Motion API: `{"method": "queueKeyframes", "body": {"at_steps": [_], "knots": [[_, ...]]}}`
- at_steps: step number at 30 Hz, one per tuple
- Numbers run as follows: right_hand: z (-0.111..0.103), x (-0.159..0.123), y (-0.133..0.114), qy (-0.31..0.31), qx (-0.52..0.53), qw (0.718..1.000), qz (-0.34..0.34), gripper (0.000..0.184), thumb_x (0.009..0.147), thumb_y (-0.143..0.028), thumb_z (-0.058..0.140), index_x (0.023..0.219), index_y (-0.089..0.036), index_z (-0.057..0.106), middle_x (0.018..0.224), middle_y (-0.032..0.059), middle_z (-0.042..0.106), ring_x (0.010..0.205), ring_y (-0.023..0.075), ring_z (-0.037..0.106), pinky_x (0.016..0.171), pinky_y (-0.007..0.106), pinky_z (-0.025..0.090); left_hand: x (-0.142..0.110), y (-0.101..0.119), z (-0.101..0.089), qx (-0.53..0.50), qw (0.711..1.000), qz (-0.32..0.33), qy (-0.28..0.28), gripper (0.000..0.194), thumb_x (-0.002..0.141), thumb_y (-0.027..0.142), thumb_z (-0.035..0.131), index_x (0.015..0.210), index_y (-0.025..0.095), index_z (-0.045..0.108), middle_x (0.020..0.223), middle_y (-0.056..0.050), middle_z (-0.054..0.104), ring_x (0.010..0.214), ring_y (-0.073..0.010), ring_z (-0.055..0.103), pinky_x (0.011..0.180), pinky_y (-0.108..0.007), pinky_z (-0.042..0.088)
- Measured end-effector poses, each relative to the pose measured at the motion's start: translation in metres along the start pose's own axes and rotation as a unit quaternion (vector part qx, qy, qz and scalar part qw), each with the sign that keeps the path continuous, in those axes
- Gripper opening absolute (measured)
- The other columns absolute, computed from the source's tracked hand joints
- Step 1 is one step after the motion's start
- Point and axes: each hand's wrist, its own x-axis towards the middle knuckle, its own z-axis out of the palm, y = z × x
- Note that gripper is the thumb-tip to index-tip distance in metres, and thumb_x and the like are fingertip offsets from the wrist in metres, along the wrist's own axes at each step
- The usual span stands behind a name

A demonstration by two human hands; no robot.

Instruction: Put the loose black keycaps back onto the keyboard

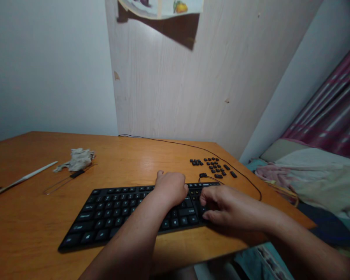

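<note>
A black keyboard (116, 212) lies at a slant near the table's front edge. My left hand (172, 188) is on top of it, right of the middle, with fingers curled in; whatever they hold is hidden. Bent around the keyboard's right end is my right hand (221, 204), its thumb and fingertips on the number pad area. Between the hands, some key positions (196, 193) show no caps. Several loose black keycaps (216, 167) lie in rows behind the keyboard on the right. The keyboard's far right edge is covered by my right hand.
On the wooden table (119, 163), a crumpled grey cloth (80, 159), a wire keycap puller (71, 178) and a thin white brush (29, 175) lie left. A black cable (192, 146) runs along the back and right. Bedding (303, 171) is beyond the right edge.
</note>
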Motion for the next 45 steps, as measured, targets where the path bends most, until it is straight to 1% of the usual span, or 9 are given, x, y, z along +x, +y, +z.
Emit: {"method": "queueKeyframes", "body": {"at_steps": [5, 10, 15, 20, 29, 36, 40, 45], "knots": [[0.002, -0.002, -0.005, -0.023, -0.004, 1.000, -0.004, 0.014, 0.077, -0.020, 0.065, 0.086, -0.023, 0.054, 0.076, -0.0046, 0.059, 0.067, 0.0117, 0.049, 0.056, 0.023, 0.029, -0.002, 0.002, -0.004, -0.002, 1.000, -0.002, -0.008, 0.032, 0.087, 0.037, 0.045, 0.091, 0.019, 0.072, 0.102, -0.015, 0.074, 0.101, -0.0326, 0.066, 0.098, -0.053, 0.038], [0.004, 0.000, -0.006, -0.036, -0.023, 0.999, 0.006, 0.014, 0.074, -0.020, 0.065, 0.086, -0.023, 0.057, 0.074, -0.0050, 0.058, 0.064, 0.0114, 0.047, 0.054, 0.023, 0.028, -0.002, 0.001, -0.004, -0.004, 1.000, -0.004, -0.006, 0.031, 0.088, 0.036, 0.046, 0.092, 0.019, 0.073, 0.102, -0.014, 0.075, 0.101, -0.0310, 0.066, 0.098, -0.052, 0.039], [0.005, 0.002, -0.004, -0.054, -0.030, 0.998, 0.016, 0.014, 0.075, -0.022, 0.065, 0.087, -0.023, 0.059, 0.072, -0.0049, 0.058, 0.063, 0.0114, 0.048, 0.053, 0.023, 0.028, -0.002, 0.001, -0.003, -0.010, 1.000, 0.002, -0.009, 0.031, 0.088, 0.035, 0.046, 0.091, 0.019, 0.072, 0.103, -0.015, 0.074, 0.101, -0.0328, 0.066, 0.095, -0.054, 0.039], [0.005, 0.004, -0.001, -0.072, -0.018, 0.997, 0.023, 0.014, 0.075, -0.022, 0.065, 0.087, -0.023, 0.058, 0.074, -0.0049, 0.059, 0.065, 0.0116, 0.050, 0.053, 0.022, 0.030, -0.002, 0.002, -0.004, -0.009, 1.000, 0.002, -0.009, 0.032, 0.087, 0.036, 0.045, 0.091, 0.018, 0.072, 0.102, -0.016, 0.074, 0.101, -0.0329, 0.066, 0.095, -0.053, 0.040], [0.005, 0.003, -0.004, -0.074, -0.012, 0.997, 0.032, 0.017, 0.074, -0.022, 0.066, 0.090, -0.023, 0.060, 0.075, -0.0034, 0.061, 0.066, 0.0126, 0.051, 0.054, 0.023, 0.029, -0.002, 0.002, -0.005, -0.004, 1.000, 0.001, -0.009, 0.031, 0.088, 0.036, 0.047, 0.092, 0.018, 0.072, 0.102, -0.015, 0.074, 0.102, -0.0340, 0.066, 0.095, -0.053, 0.040], [0.005, 0.002, 0.000, -0.075, 0.007, 0.997, 0.020, 0.017, 0.077, -0.020, 0.064, 0.091, -0.024, 0.058, 0.073, -0.0052, 0.058, 0.064, 0.0116, 0.049, 0.053, 0.022, 0.031, -0.001, 0.001, -0.004, -0.012, 1.000, 0.002, -0.015, 0.031, 0.088, 0.036, 0.047, 0.092, 0.018, 0.071, 0.103, -0.015, 0.074, 0.102, -0.0337, 0.066, 0.095, -0.054, 0.039], [0.006, 0.003, 0.006, -0.084, 0.029, 0.996, -0.018, 0.009, 0.084, -0.016, 0.058, 0.090, -0.023, 0.059, 0.078, -0.0045, 0.061, 0.071, 0.0121, 0.053, 0.061, 0.022, 0.037, -0.001, 0.001, -0.004, -0.013, 1.000, -0.004, -0.016, 0.030, 0.087, 0.036, 0.047, 0.091, 0.019, 0.071, 0.104, -0.015, 0.074, 0.103, -0.0322, 0.065, 0.097, -0.052, 0.039], [0.007, 0.009, 0.011, -0.082, 0.029, 0.995, -0.051, 0.008, 0.089, -0.018, 0.054, 0.089, -0.021, 0.062, 0.081, -0.0026, 0.064, 0.075, 0.0130, 0.056, 0.068, 0.023, 0.040, -0.001, 0.002, -0.005, -0.012, 1.000, 0.001, -0.013, 0.031, 0.087, 0.035, 0.046, 0.091, 0.018, 0.072, 0.103, -0.016, 0.074, 0.103, -0.0339, 0.066, 0.096, -0.054, 0.039]]}}
